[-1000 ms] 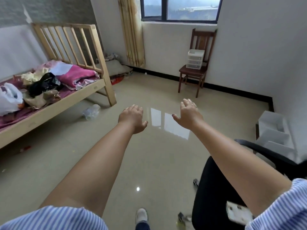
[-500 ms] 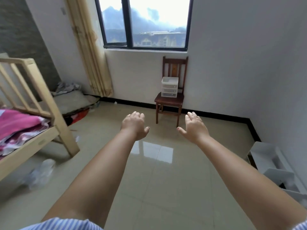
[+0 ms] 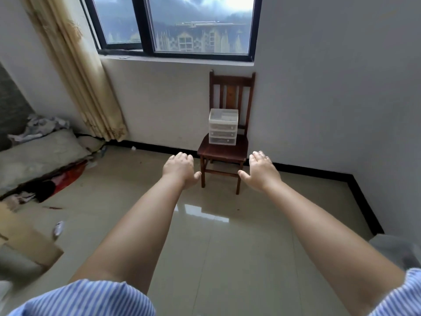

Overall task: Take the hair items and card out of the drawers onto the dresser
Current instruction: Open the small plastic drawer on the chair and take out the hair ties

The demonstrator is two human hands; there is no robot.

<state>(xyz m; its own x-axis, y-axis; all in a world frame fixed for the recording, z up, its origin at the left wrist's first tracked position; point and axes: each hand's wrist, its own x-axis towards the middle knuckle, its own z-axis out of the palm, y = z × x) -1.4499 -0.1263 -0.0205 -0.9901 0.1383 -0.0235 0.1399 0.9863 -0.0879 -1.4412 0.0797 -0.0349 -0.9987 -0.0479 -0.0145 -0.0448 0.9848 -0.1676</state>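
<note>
wooden chair (image 3: pixel 222 151), drawer unit (image 3: pixel 223 127) on seat

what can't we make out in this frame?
- Drawer unit on the chair, head view: contents too small and far; hair items and card not discernible.
- Dresser: none identifiable in view.
- Left hand, right hand: backs face the camera, palms hidden; nothing seen held.
- Grey object: blurred, cut by right edge.

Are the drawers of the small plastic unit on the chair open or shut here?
Shut. All three fronts of the drawer unit sit flush in one stack on the wooden chair; none is pulled out. Contents cannot be told.
</note>
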